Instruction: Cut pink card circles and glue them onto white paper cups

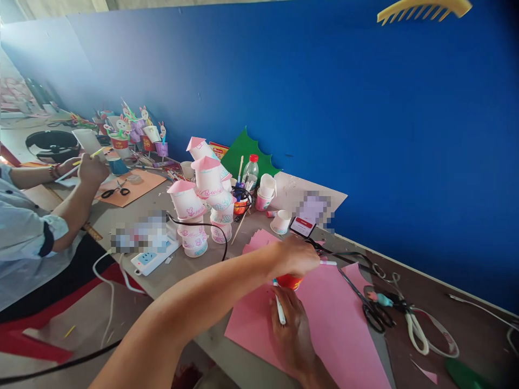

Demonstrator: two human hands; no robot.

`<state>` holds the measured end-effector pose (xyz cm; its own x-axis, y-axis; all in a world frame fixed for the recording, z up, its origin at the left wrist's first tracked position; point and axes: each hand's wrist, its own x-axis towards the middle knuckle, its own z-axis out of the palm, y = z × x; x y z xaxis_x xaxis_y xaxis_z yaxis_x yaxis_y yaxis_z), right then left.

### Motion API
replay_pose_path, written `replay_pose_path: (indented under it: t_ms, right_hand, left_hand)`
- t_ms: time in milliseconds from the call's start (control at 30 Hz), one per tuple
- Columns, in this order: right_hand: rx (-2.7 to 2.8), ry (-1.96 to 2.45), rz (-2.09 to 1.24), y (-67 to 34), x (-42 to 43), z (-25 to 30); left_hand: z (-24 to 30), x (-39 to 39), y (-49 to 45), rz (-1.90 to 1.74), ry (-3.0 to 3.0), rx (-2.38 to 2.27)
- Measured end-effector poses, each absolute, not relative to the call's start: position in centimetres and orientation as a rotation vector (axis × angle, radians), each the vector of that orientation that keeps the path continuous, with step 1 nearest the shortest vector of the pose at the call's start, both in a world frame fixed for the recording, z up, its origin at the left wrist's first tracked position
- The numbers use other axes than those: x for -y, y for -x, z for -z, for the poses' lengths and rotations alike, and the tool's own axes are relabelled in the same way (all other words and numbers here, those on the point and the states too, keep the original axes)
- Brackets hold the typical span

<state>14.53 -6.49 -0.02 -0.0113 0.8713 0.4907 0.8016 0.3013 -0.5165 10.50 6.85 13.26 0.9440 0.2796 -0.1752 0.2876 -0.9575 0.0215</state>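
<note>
My left hand [298, 256] reaches across and grips a red paper cup [290, 281] from above; much of the cup is hidden under the fingers. Just below it, my right hand [290, 319] is closed round a white marker [280, 310], whose blue end points up at the cup. Both hands are over a stack of pink paper [332, 319]. A white marker with a pink part [328, 263] lies on this paper, right of my left hand. Behind my hands are a small white paper cup [280, 222] and a phone [303, 227].
Decorated paper-cup towers [194, 229] with pink tops stand left of the paper, near a power strip [156, 254]. Black-handled scissors [375, 316] lie at right. A bottle [251, 172] stands by the blue partition [324, 108]. At left, a co-worker's hand [93, 168] holds a yellow pencil-like stick.
</note>
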Motion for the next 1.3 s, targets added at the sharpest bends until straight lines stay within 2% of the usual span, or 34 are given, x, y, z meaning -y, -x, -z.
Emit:
replay_pose_path:
  t_ms: [333, 667, 967, 1300]
  right_hand:
    - [1.861, 1.518, -0.041, -14.7, 6.9, 0.5]
    - [1.881, 1.45, -0.158, -17.6, 9.2, 0.2]
    - [1.7, 1.472, -0.576, -23.2, 9.4, -1.3]
    - [1.355, 1.588, -0.995, -27.4, 4.8, -2.6]
  left_hand:
    - [-13.7, -6.7, -10.4, 0.356, -3.062, -0.436]
    - [-14.0, -6.6, -10.3, 0.38, -3.058, -0.46]
    - [-14.1, -6.6, -10.2, 0.329, -3.055, -0.449]
    - [-15.2, -6.1, -10.0, 0.418, -3.047, -0.463]
